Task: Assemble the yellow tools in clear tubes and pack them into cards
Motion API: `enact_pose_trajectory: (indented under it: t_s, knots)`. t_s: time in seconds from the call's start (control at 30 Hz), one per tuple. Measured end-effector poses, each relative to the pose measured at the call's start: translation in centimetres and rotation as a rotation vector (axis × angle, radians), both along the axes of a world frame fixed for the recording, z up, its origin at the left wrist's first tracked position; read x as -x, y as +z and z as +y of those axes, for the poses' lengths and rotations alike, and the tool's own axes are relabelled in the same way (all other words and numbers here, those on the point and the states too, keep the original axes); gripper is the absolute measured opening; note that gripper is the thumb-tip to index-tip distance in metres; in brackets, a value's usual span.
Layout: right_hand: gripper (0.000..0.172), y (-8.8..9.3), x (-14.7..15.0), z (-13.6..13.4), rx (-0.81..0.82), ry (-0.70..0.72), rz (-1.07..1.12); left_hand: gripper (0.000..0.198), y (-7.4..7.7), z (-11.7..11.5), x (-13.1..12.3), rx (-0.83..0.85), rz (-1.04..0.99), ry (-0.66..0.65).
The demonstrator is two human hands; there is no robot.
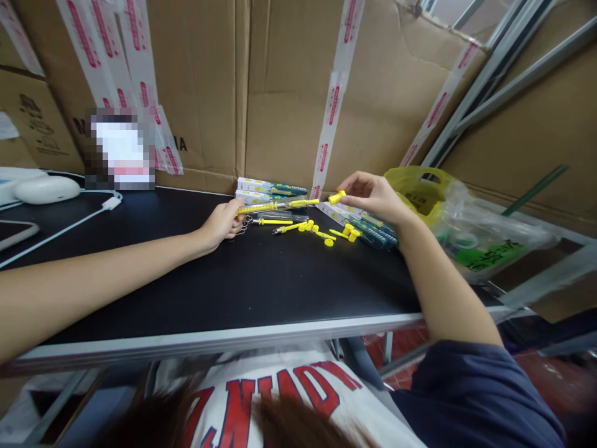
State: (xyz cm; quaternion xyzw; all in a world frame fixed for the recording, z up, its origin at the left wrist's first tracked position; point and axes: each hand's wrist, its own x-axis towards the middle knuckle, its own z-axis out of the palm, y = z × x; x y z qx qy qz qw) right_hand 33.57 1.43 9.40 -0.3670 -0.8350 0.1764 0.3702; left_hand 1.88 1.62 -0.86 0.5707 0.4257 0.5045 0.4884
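My left hand (222, 222) is closed around a slim yellow tubular spring scale (265, 207) with printed marks, a metal middle part and a yellow tip that points right. To the right, my right hand (368, 194) pinches a small yellow cap (336, 197), a short gap away from that tip. Below the hands on the black table (261, 280) lie yellow rods (275, 222) with metal ends, several loose yellow caps (329, 242) and a clear tube (282, 216). Thin metal hooks (243, 228) show beside my left fingers.
Slim printed boxes (270, 188) lie at the back, with more boxes (368, 227) under my right hand. A yellow bag (422, 190) and a clear plastic bag (485, 239) stand right. Cable (69, 229), phone (16, 233) and white case (46, 188) lie left. Cardboard (289, 93) walls the back.
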Motion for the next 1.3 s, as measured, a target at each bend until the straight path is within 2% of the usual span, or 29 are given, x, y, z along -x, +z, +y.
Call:
enact_pose_trajectory:
  t_s: [0.2, 0.93, 1.3]
  knots:
    - [0.043, 0.0, 2.2, -2.1, 0.021, 0.076, 0.172, 0.037, -0.1, 0.1, 0.0, 0.004, 0.003, 0.023]
    - [0.039, -1.9, 3.5, -1.3, -0.055, 0.086, 0.145, 0.042, -0.3, 0.1, 0.1, -0.013, 0.001, -0.037]
    - [0.04, -2.1, 3.5, -1.1, -0.086, 0.098, 0.144, 0.043, -0.2, 0.0, 0.1, -0.006, 0.024, -0.008]
